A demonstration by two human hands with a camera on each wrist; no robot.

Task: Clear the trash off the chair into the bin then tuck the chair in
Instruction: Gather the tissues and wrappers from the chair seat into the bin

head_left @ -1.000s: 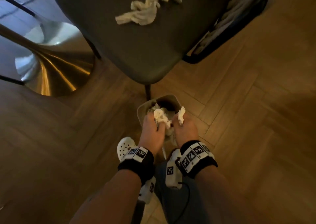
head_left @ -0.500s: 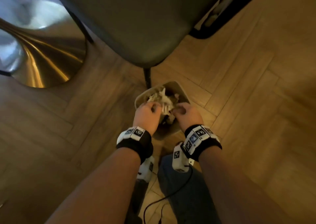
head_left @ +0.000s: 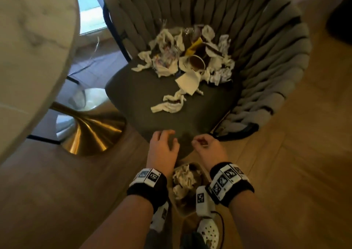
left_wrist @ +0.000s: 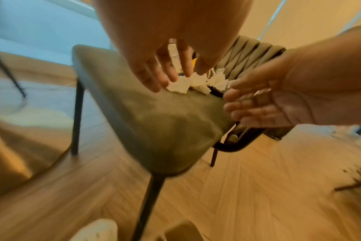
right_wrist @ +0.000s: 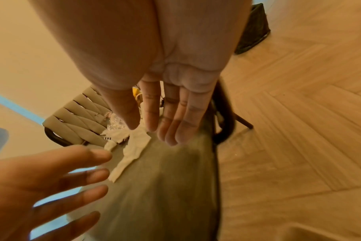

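The trash (head_left: 187, 58), crumpled tissues, papers and a paper cup (head_left: 197, 62), is heaped at the back of the chair (head_left: 144, 94) seat against the woven backrest, with one twisted tissue (head_left: 168, 105) lying apart nearer the front. Both hands hover over the seat's front edge, empty: the left hand (head_left: 162, 149) with fingers spread loosely, the right hand (head_left: 208, 149) relaxed beside it. Below them, between the forearms, the bin (head_left: 202, 169) stands on the wooden floor (head_left: 285, 172) holding crumpled paper.
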